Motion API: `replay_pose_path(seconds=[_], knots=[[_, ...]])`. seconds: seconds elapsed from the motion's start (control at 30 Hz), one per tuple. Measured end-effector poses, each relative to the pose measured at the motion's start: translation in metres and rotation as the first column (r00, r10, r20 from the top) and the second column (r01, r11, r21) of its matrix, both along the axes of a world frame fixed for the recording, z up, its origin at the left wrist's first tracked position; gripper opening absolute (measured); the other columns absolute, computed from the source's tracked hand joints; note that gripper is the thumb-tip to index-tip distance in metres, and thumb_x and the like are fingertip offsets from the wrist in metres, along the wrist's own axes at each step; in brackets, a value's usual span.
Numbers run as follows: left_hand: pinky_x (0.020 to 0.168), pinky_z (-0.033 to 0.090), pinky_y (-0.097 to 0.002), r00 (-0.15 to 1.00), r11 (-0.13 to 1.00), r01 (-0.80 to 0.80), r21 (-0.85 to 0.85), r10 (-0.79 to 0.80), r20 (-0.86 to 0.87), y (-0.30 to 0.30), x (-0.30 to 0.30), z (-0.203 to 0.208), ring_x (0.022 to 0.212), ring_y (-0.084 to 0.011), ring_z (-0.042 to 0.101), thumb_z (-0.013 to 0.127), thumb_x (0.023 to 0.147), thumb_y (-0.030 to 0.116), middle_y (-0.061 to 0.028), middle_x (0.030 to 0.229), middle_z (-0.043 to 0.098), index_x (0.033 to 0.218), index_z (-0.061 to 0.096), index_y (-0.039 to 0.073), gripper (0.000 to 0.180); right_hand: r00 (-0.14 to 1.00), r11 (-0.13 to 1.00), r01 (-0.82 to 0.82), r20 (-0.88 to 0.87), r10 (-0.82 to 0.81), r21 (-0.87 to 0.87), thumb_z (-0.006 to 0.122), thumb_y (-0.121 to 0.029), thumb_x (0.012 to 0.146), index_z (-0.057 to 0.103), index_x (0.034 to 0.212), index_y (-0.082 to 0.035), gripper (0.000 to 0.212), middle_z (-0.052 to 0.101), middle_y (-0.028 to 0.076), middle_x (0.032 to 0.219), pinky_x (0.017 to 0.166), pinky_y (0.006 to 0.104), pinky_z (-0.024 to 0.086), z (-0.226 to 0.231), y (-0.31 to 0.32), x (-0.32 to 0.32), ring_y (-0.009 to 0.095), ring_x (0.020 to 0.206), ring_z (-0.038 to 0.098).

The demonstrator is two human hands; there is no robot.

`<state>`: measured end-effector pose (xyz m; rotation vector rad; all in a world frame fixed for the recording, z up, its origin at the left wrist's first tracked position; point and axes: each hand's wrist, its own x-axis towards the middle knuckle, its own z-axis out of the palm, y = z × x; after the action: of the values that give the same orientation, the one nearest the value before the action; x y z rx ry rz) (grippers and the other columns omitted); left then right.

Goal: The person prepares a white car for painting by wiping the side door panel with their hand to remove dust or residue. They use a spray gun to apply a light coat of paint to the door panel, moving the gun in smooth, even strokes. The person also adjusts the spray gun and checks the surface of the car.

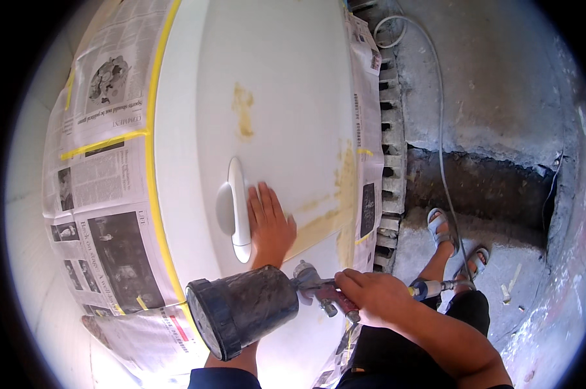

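Observation:
My left hand (271,228) lies flat on the white car door (293,71), fingers stretched out, just right of the white door handle (238,214). My right hand (377,295) is wrapped round a spray gun (325,292) with a reddish grip. Its dark cup (251,311) with a black lid points left, above my left forearm, and hides part of it. A hose fitting (429,289) joins the gun behind my right hand. Yellowish-tan patches (244,111) show on the door above the handle and along its right edge.
Newspaper (111,175) held by yellow tape (152,129) covers the panel at left; more lines the door's right edge. A pale air hose (439,97) runs over the concrete floor to my feet. A slotted grate (390,162) and a sunken pit (487,191) lie at right.

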<state>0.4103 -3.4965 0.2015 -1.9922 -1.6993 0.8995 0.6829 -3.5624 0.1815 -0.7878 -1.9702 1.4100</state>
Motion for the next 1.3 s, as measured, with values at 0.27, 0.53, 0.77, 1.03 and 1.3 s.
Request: replay_pose_path(seconds=[0.27, 0.53, 0.77, 1.03, 1.3], knots=[[0.117, 0.012, -0.0507, 0.991, 0.987, -0.13, -0.089, 0.131, 0.003, -0.017, 0.005, -0.003, 0.144, -0.0446, 0.01, 0.058, 0.084, 0.037, -0.0236, 0.155, 0.016, 0.143, 0.03, -0.009, 0.08, 1.0, 1.0, 0.0, 0.014, 0.0, -0.015, 0.069, -0.018, 0.075, 0.05, 0.109, -0.004, 0.041, 0.06, 0.009, 0.092, 0.056, 0.0411, 0.054, -0.002, 0.007, -0.002, 0.029, 0.071, 0.066], [0.118, 0.009, -0.0503, 1.0, 0.998, 0.022, 0.059, -0.023, 0.014, 0.063, 0.001, -0.016, 0.145, -0.0409, 0.008, 0.058, 0.086, 0.037, -0.0241, 0.156, 0.015, 0.143, 0.029, -0.01, 0.08, 0.999, 1.0, 0.013, 0.032, -0.013, -0.005, 0.066, -0.019, 0.079, 0.052, 0.11, -0.003, 0.037, 0.061, 0.009, 0.092, 0.056, 0.0398, 0.054, -0.003, 0.009, -0.012, 0.029, 0.069, 0.066], [0.116, 0.007, -0.0566, 0.989, 0.975, 0.025, 0.222, 0.009, -0.147, 0.146, 0.02, -0.011, 0.146, -0.0365, 0.01, 0.054, 0.09, 0.038, -0.0173, 0.156, 0.02, 0.146, 0.03, -0.002, 0.073, 0.99, 0.99, 0.133, 0.035, -0.134, 0.036, 0.067, -0.017, 0.079, 0.055, 0.11, -0.005, 0.035, 0.063, 0.009, 0.095, 0.056, 0.0379, 0.053, -0.011, 0.016, -0.014, 0.029, 0.069, 0.066], [0.112, 0.005, -0.0641, 0.954, 0.99, 0.101, -0.098, -0.125, -0.272, 0.123, 0.014, -0.018, 0.147, -0.0294, 0.009, 0.044, 0.095, 0.045, -0.0092, 0.159, 0.018, 0.149, 0.028, 0.005, 0.069, 0.955, 0.955, 0.297, -0.012, -0.297, 0.014, 0.069, -0.021, 0.08, 0.057, 0.103, -0.006, 0.03, 0.065, 0.008, 0.091, 0.05, 0.0366, 0.051, -0.01, 0.028, -0.015, 0.028, 0.062, 0.065], [0.115, 0.013, -0.056, 0.948, 0.976, 0.207, 0.06, -0.185, -0.261, 0.171, -0.015, 0.092, 0.147, -0.0251, 0.011, 0.044, 0.097, 0.042, -0.0044, 0.158, 0.021, 0.149, 0.03, 0.008, 0.064, 0.97, 0.972, 0.233, -0.083, -0.229, 0.031, 0.068, -0.021, 0.081, 0.056, 0.106, -0.008, 0.031, 0.065, 0.008, 0.092, 0.051, 0.0385, 0.051, 0.008, 0.028, -0.017, 0.028, 0.064, 0.065]])
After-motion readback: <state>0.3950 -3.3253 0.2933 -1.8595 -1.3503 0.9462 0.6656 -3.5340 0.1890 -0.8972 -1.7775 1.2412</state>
